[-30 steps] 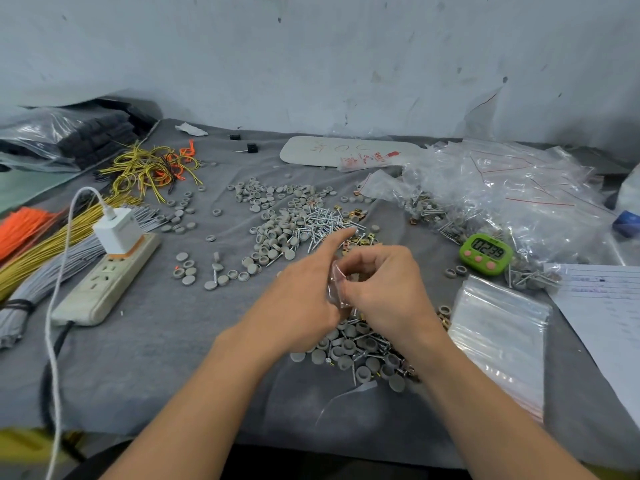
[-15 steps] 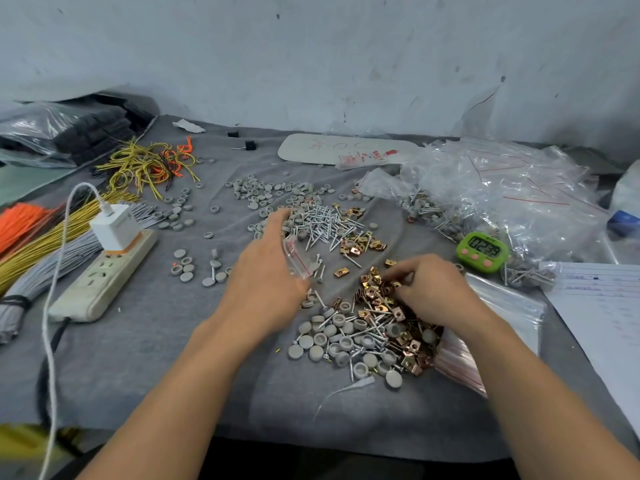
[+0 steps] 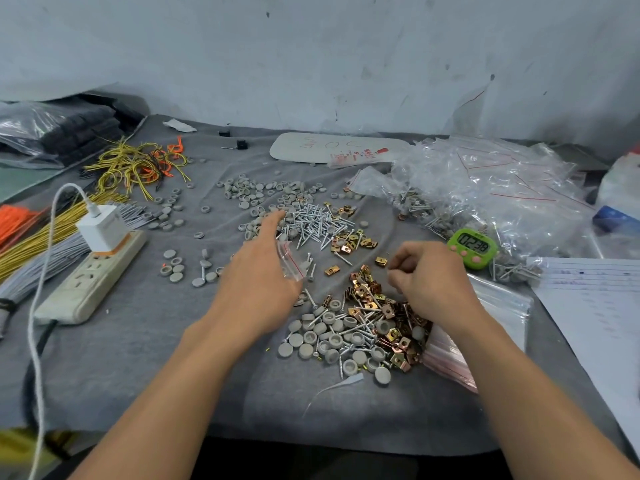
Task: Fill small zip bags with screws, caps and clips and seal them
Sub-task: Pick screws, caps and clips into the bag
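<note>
Clear plastic with a red seal line, the small zip bag [image 3: 292, 262] juts from the thumb side of the left hand [image 3: 258, 277], well left of the green timer [image 3: 472, 249]. That hand lies palm down with its fingers stretched toward the loose screws [image 3: 313, 225], which lie left of the timer and a little farther back. The right hand [image 3: 434, 280], just left of the timer and nearer, has its fingers curled and the tips bunched against the thumb; whether a clip sits between them I cannot tell. Under those fingertips, below and left of the timer, lies the brass clips [image 3: 372, 299] pile, running nearer into grey caps [image 3: 320, 337]. Nearer than the timer, a stack of empty zip bags [image 3: 502, 306] lies flat. Behind the timer sits a heap of filled bags [image 3: 491, 188].
</note>
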Available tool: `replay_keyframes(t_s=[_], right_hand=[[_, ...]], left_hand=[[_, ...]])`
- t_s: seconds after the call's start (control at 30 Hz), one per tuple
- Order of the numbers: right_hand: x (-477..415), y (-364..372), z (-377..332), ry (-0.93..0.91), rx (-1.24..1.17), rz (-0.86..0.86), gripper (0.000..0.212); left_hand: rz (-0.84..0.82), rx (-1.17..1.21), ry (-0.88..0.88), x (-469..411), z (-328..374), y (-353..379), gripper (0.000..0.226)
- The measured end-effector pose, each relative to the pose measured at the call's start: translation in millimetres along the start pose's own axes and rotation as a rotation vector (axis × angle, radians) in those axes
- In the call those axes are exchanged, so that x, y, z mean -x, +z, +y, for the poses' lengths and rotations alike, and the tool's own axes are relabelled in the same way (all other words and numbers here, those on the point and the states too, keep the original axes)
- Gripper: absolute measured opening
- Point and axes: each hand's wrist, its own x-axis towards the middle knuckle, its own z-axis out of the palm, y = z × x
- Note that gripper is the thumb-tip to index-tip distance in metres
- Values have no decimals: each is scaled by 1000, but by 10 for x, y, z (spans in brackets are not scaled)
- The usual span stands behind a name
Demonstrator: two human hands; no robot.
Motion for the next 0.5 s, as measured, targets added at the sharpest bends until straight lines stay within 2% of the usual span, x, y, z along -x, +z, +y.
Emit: replay_keyframes(t_s=[0.1,0.2,0.27,0.37,0.5], right_hand=[[53,-3,-44,62,-329,-53,25],[85,18,-67,106,-452,-113,30],[101,22,-74,123,-434,-102,31],[119,14,-70,105,-270,-38,25],[117,15,-76,123,-235,-9,15]], left_hand=[[-2,-7,0,10,28,0,84],[-6,-6,3,21,53,0,82],[-15,-11,-1,28,65,-3,82],[-31,-10,-7,27,70,-10,84],[-35,0,6,22,76,-9,83]])
